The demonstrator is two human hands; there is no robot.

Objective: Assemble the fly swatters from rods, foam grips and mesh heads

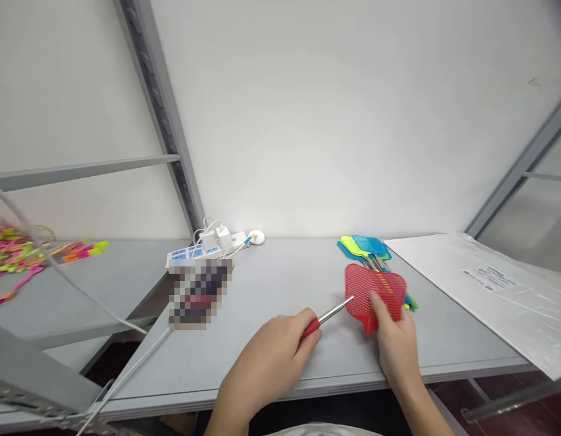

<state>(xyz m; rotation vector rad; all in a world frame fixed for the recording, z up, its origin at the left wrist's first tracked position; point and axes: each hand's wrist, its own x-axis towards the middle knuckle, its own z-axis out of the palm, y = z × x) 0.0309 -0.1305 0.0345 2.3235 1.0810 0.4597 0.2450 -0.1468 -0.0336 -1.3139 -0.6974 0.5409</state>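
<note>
My left hand [280,348] is closed around the red grip of a metal rod handle [332,313], whose bare silver end points up and to the right. In my right hand [395,339] is a red perforated fly swatter head [368,287], pinched with the thumb on top. The rod's tip overlaps the left part of the red head in view; whether they touch, I cannot tell. Behind my right hand lies a pile of blue and yellow-green fly swatters [371,245] with silver rods, partly hidden by the red head.
A white power strip [235,241] with plugged-in chargers lies at the back left, near a round white device [257,237]. A blurred-out item [201,295] is in front. At right lies a white wrapped panel [471,284]. Colourful strips [30,254] fill the left shelf.
</note>
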